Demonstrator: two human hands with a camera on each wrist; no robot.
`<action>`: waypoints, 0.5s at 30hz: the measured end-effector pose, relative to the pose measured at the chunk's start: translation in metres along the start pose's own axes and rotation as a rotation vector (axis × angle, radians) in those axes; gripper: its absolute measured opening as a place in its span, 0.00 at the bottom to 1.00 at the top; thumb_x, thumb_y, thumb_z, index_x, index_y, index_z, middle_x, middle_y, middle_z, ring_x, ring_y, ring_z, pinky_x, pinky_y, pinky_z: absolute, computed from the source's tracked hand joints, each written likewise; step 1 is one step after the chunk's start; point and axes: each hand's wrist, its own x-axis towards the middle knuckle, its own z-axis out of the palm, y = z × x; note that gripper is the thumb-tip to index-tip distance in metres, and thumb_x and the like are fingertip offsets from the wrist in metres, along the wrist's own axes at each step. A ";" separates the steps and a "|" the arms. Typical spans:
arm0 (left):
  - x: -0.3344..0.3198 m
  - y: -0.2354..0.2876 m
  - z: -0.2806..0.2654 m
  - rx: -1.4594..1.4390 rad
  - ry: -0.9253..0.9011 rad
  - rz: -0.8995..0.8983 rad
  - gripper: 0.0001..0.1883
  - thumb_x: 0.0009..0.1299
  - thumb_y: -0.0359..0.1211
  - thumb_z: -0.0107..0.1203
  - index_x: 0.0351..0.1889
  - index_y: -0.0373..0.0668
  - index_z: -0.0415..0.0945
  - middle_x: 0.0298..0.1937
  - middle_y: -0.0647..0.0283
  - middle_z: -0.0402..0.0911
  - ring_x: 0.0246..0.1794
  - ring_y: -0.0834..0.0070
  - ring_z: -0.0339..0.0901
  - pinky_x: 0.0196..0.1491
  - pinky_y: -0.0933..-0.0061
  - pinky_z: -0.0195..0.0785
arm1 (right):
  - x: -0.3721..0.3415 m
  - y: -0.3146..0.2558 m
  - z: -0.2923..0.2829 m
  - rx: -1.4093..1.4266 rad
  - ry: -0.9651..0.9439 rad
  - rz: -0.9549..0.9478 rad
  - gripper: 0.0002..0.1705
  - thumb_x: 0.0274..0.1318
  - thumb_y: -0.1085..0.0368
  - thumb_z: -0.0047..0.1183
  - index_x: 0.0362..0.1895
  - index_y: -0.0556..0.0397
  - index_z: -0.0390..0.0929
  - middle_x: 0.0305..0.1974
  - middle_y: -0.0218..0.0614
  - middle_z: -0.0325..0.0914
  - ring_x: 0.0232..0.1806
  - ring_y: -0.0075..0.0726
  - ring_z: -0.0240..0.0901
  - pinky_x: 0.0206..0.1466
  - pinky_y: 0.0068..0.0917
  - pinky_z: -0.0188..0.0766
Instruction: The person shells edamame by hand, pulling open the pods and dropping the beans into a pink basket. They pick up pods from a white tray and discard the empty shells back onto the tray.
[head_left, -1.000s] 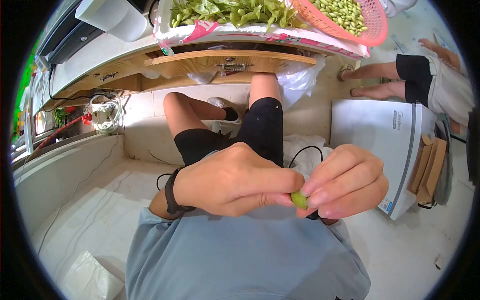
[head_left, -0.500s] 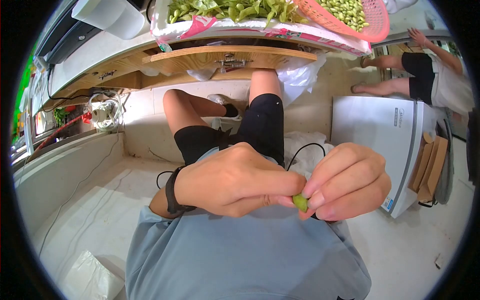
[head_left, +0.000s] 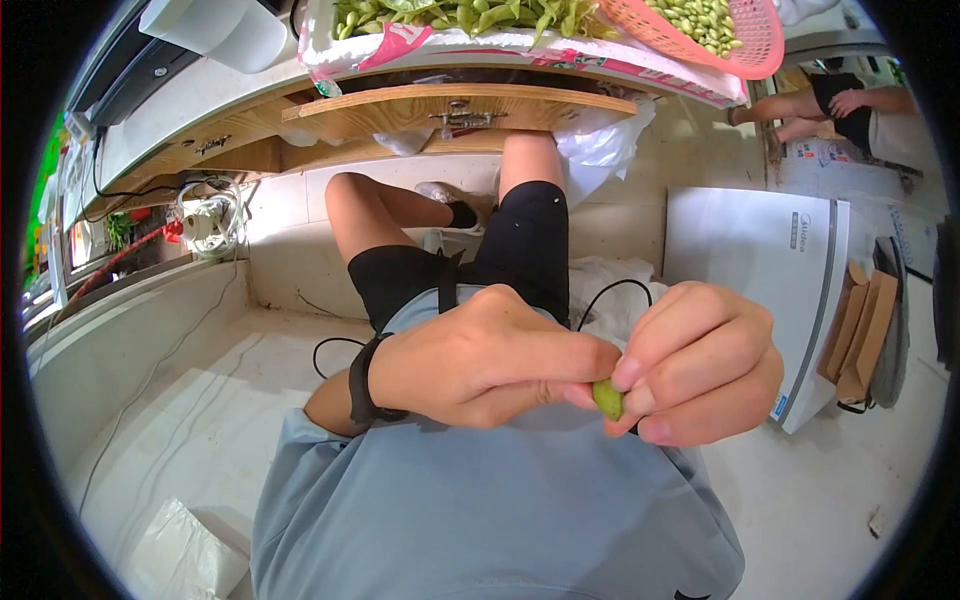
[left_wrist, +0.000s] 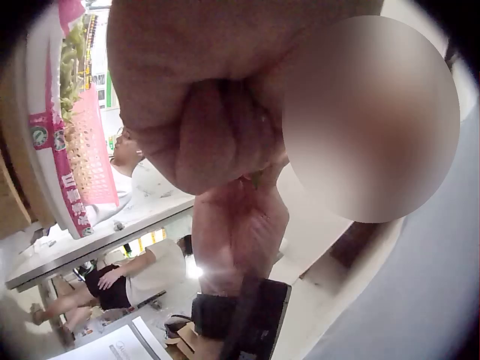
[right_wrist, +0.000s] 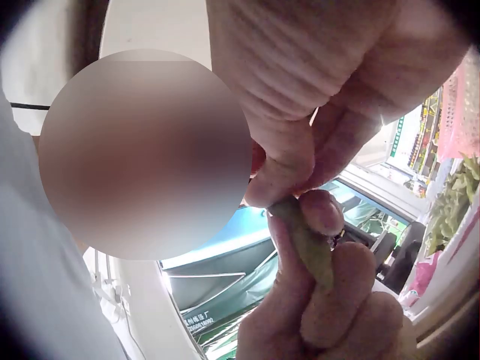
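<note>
Both hands meet in front of the grey shirt (head_left: 480, 510), over the lap, around a small green bean pod (head_left: 607, 398). In the head view my left hand (head_left: 490, 355), a dark strap at its wrist, pinches one side of the pod between thumb and index finger. My right hand (head_left: 705, 370) holds the other side with thumb and curled fingertips. From the right wrist the bean pod (right_wrist: 307, 244) appears lengthwise, its upper end at the right thumb. Fingers hide most of it in the left wrist view.
A white foam box (head_left: 480, 55) of green pods sits on the desk ahead, with a pink basket (head_left: 765, 40) of shelled beans on its right. An open wooden drawer (head_left: 400, 115) juts out above the knees. At right are a small fridge (head_left: 745, 270) and another person (head_left: 890, 120).
My hands and the pod shift slightly right in view, both still gripping it. The pod is tilted more upright. The person in the background has moved back and lowered an arm.
</note>
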 end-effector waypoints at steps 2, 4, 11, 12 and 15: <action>-0.001 -0.003 0.003 -0.010 0.042 0.001 0.06 0.68 0.25 0.57 0.41 0.33 0.77 0.32 0.55 0.83 0.24 0.59 0.80 0.27 0.69 0.72 | 0.001 0.000 -0.001 -0.013 -0.010 -0.005 0.09 0.31 0.80 0.64 0.23 0.59 0.79 0.28 0.44 0.80 0.26 0.38 0.76 0.26 0.22 0.75; -0.002 -0.008 0.009 -0.028 0.112 -0.004 0.06 0.70 0.30 0.59 0.36 0.36 0.79 0.32 0.55 0.84 0.20 0.61 0.79 0.22 0.71 0.69 | 0.001 0.000 -0.001 -0.024 -0.009 -0.008 0.09 0.32 0.80 0.64 0.23 0.59 0.79 0.28 0.44 0.80 0.27 0.39 0.77 0.26 0.22 0.75; -0.001 -0.003 0.004 0.008 0.062 -0.098 0.07 0.73 0.27 0.53 0.46 0.34 0.74 0.28 0.53 0.80 0.26 0.56 0.80 0.29 0.66 0.70 | -0.003 0.001 -0.008 -0.080 0.005 0.010 0.08 0.36 0.79 0.64 0.26 0.60 0.80 0.30 0.44 0.80 0.28 0.40 0.77 0.30 0.24 0.76; -0.002 -0.003 0.005 0.034 0.076 -0.116 0.07 0.73 0.27 0.52 0.46 0.34 0.74 0.28 0.53 0.80 0.25 0.56 0.79 0.29 0.66 0.70 | -0.001 0.000 -0.009 -0.082 0.006 0.091 0.09 0.37 0.80 0.64 0.27 0.60 0.80 0.30 0.44 0.80 0.29 0.41 0.78 0.31 0.25 0.77; 0.003 -0.005 0.004 0.070 0.113 -0.141 0.07 0.74 0.28 0.51 0.45 0.36 0.75 0.25 0.54 0.78 0.24 0.56 0.78 0.28 0.66 0.68 | 0.001 -0.014 -0.010 -0.170 0.030 0.307 0.12 0.39 0.81 0.63 0.32 0.59 0.82 0.32 0.42 0.81 0.32 0.42 0.79 0.36 0.30 0.78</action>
